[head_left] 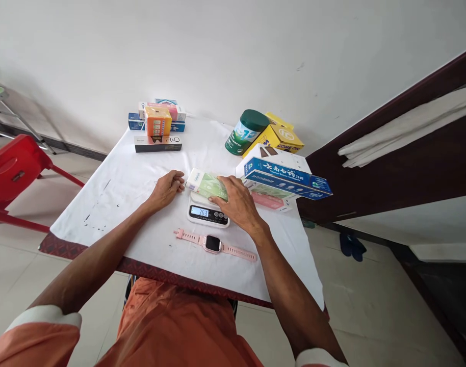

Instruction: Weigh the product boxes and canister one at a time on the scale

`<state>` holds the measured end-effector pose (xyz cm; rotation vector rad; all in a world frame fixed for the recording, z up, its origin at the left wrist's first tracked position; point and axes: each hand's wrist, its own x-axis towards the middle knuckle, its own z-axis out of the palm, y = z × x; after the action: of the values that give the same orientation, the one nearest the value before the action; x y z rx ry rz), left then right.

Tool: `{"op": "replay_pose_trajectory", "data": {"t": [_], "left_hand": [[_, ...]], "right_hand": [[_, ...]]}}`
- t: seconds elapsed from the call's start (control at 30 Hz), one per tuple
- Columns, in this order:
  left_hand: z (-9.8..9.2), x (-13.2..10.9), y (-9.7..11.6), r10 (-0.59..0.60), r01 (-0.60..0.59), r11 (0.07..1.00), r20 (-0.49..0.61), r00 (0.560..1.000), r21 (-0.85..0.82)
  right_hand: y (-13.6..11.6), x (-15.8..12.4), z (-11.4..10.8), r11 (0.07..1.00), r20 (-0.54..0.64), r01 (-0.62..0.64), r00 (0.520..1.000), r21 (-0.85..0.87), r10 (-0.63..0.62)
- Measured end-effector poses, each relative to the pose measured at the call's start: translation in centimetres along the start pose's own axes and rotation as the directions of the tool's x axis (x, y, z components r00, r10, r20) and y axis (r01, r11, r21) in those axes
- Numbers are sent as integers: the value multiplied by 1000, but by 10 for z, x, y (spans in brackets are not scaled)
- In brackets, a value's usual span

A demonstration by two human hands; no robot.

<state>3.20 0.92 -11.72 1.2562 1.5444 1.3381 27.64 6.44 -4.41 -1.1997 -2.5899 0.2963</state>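
A light green and white carton (207, 185) lies across the top of a small white digital scale (189, 216), partly hiding its platform. The scale's lit display seems to read 363, perhaps with a minus sign. My right hand (238, 204) grips the carton's right end, thumb on the near side and fingers over the top. Beside the carton's left end, my left hand (167, 191) rests on the table with its fingers curled in and nothing visible in them. Nearer to me, a pink smartwatch (212, 243) lies flat with its strap stretched out.
On the white-covered table (137, 178), a blue toothpaste box (286, 176) tops stacked cartons at right. Behind them are a dark green canister (245, 133) and a yellow box (281, 138). An orange box (157, 122) sits on a black-and-white box (158, 143) at back left. A red chair (15, 173) stands left.
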Motion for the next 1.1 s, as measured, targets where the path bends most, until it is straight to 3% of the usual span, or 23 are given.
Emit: {"op": "replay_pose_trajectory", "data": {"t": [0.1, 0.27, 0.37, 0.53, 0.7, 0.83, 0.97, 1.1], "left_hand": [[0, 0, 2, -21, 21, 1000, 1, 1000, -10], [-2, -2, 4, -6, 5, 999, 23, 1000, 34], [-2, -2, 5, 4, -6, 998, 25, 1000, 60], [-1, -3, 5, 14, -16, 998, 28, 1000, 62], [-2, -2, 7, 6, -8, 998, 31, 999, 62], [-4, -2, 10, 0, -3, 997, 39, 999, 79], [-5, -3, 11, -19, 17, 997, 24, 1000, 77], [-4, -3, 12, -19, 18, 998, 21, 1000, 67]], "right_hand": [[4, -1, -4, 997, -37, 36, 999, 64, -33], [6, 2, -36, 982, -258, 128, 962, 136, -89], [3, 7, -48, 978, -318, 160, 942, 136, -109], [-4, 8, -38, 975, -250, 166, 960, 146, -126], [-8, 11, -18, 998, -53, 36, 998, 54, -34], [-16, 15, -12, 998, 90, -40, 995, -41, 44], [-20, 4, -20, 997, 59, -47, 997, -65, 51], [1, -31, -38, 997, -89, -71, 994, -29, 69]]}}
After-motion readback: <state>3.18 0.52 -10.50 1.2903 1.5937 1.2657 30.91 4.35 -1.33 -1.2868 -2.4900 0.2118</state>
